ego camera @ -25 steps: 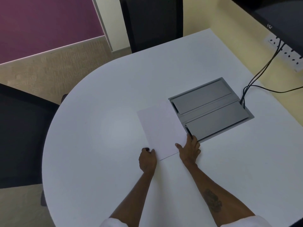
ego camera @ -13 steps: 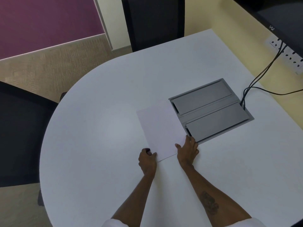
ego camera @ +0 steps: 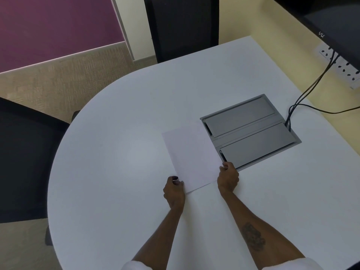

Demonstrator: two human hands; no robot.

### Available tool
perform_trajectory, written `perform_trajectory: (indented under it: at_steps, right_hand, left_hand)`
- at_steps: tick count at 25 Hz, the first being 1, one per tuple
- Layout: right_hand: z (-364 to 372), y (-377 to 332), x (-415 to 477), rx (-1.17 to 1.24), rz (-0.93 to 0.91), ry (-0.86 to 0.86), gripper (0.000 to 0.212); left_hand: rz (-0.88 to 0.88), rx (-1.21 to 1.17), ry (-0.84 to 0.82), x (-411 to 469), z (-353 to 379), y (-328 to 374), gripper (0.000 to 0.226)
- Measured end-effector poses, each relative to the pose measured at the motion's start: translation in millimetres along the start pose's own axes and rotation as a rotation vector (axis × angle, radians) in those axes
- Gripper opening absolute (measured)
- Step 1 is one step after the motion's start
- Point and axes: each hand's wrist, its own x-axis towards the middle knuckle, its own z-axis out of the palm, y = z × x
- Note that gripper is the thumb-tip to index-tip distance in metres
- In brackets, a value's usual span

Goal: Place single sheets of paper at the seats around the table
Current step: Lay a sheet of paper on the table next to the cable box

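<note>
A white sheet of paper (ego camera: 192, 156) lies flat near the middle of the white rounded table (ego camera: 116, 152), its long side running away from me. My left hand (ego camera: 174, 190) pinches the sheet's near left corner with curled fingers. My right hand (ego camera: 228, 179) has its fingers curled over the near right edge of the sheet, beside the grey cable box. Whether more sheets lie under the top one cannot be told.
A grey cable box (ego camera: 251, 129) with two lids is set into the table right of the paper. Black cables (ego camera: 303, 94) run from it to wall sockets (ego camera: 342, 69) under a monitor (ego camera: 335, 22). One dark chair (ego camera: 23, 162) stands at the left, another (ego camera: 183, 26) at the far side.
My right hand's fingers, spread flat on the paper's edge before, have curled in at that edge. The left hand and the paper have hardly moved.
</note>
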Motion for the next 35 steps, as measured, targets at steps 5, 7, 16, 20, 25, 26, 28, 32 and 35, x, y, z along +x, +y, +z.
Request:
perform_trajectory:
  at_steps: [5, 7, 16, 20, 25, 26, 28, 32, 35]
  right_hand:
    - [-5.2, -3.4, 0.8, -0.040, -0.016, 0.001, 0.009]
    - [-6.1, -5.3, -1.3, -0.050, -0.056, 0.031, 0.008]
    - [-5.8, -5.3, -0.8, 0.024, -0.042, 0.003, 0.010]
    - [-12.8, -1.0, 5.2, 0.137, 0.040, -0.042, 0.010]
    - [-18.5, 7.1, 9.7, 0.222, 0.137, -0.111, 0.009]
    - [-19.7, 8.9, 9.6, 0.230, 0.148, -0.124, 0.008]
    - [-24.6, 11.1, 6.8, 0.279, 0.158, -0.145, 0.008]
    - [-40.9, 11.2, 0.9, 0.365, 0.160, -0.164, 0.007]
    - [-56.2, 10.2, -0.6, 0.385, 0.143, -0.152, 0.007]
  left_hand:
    - [-0.002, -0.007, 0.012, -2.5, 1.3, -0.6, 0.016]
    - [0.001, 0.000, 0.012, -3.0, 2.1, -0.6, 0.018]
    - [-0.046, 0.027, 0.004, -4.1, 0.4, 0.8, 0.026]
    - [-0.057, 0.045, -0.007, -4.7, -1.4, 0.4, 0.031]
    - [-0.072, 0.019, 0.008, -9.3, -5.6, 3.6, 0.026]
    - [-0.060, 0.020, 0.010, -11.0, -7.0, 4.5, 0.026]
    - [-0.032, 0.023, 0.020, -14.2, -10.2, 6.0, 0.025]
    - [0.000, -0.027, 0.017, -23.5, -15.7, 12.4, 0.022]
    - [0.019, -0.089, 0.003, -35.9, -18.2, 17.4, 0.015]
